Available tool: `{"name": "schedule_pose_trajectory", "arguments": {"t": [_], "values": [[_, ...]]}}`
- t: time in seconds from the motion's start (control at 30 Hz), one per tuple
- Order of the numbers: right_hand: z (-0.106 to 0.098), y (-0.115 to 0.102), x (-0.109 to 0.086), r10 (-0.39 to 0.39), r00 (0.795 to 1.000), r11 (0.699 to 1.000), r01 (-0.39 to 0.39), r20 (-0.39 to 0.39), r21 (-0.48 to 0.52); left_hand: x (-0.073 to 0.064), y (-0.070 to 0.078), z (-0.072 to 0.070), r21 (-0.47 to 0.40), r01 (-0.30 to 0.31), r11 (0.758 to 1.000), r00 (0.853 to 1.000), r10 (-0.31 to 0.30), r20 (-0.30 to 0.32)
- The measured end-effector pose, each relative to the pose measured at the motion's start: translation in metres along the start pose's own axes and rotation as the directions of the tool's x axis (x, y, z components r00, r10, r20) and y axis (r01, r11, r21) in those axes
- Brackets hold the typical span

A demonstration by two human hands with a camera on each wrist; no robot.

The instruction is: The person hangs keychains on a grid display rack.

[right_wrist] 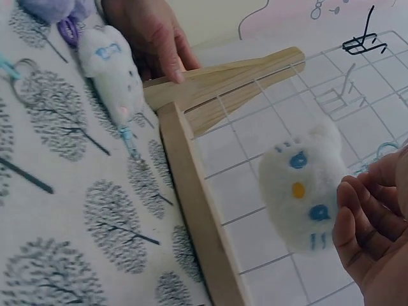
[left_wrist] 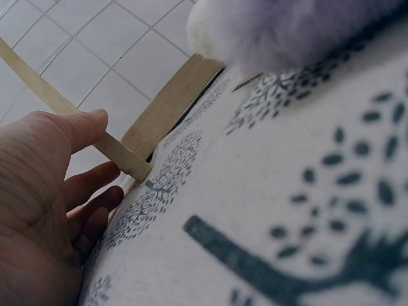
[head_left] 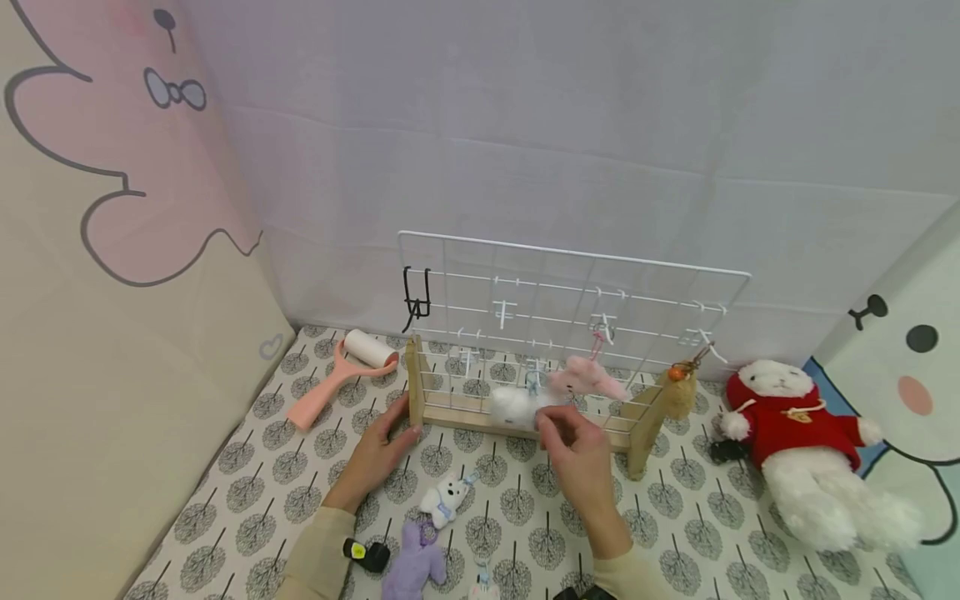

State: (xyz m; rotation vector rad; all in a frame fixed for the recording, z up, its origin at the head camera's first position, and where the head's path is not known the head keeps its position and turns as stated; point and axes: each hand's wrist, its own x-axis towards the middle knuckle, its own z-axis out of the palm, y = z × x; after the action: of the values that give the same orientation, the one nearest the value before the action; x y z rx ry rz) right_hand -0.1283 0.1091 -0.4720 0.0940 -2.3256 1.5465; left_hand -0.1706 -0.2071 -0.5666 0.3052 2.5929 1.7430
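A white wire rack [head_left: 573, 258] stands in wooden feet. My left hand [head_left: 378, 454] holds its left wooden foot [left_wrist: 121, 153], the thumb on one side and the fingers on the other. At the lower middle of the grid hangs a white plush charm [right_wrist: 299, 191] with blue eyes and a yellow nose; a light blue strap [head_left: 533, 382] runs up from it to a hook. My right hand [head_left: 581, 458] pinches the plush at its edge with curled fingers. Beside it, a pink plush charm [head_left: 588, 377] hangs from another hook.
Before the rack lie a small white dog plush [head_left: 447, 498], a purple plush [head_left: 414, 562] and another small charm [head_left: 483, 587]. A pink lint roller [head_left: 330, 387] lies left. A tan charm [head_left: 680, 396] hangs at the right end, near a red-hooded plush [head_left: 798, 433]. Black hooks [head_left: 417, 300] hang upper left.
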Motion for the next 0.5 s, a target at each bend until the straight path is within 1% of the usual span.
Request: {"name": "schedule_pose_trajectory", "arguments": {"t": [0.13,0.23,0.4,0.5], "values": [[0.004,0.008,-0.011,0.021,1.000,1.000,-0.021,0.009,0.003,0.000,0.000,0.000,0.002,-0.001,1.000,1.000,0.001,-0.002],[0.008,0.013,-0.020,0.043,0.999,0.999,-0.043,0.033,0.006,0.000,0.000,0.000,0.004,0.004,1.000,1.000,-0.004,0.000],[0.015,0.021,-0.033,0.064,0.995,0.998,-0.063,0.075,-0.022,0.000,0.000,-0.001,0.010,0.016,1.000,1.000,-0.016,0.001],[0.017,0.026,-0.040,0.093,0.990,0.995,-0.089,0.104,-0.040,0.000,-0.001,-0.001,-0.002,0.022,1.000,1.000,-0.022,0.009]]}}
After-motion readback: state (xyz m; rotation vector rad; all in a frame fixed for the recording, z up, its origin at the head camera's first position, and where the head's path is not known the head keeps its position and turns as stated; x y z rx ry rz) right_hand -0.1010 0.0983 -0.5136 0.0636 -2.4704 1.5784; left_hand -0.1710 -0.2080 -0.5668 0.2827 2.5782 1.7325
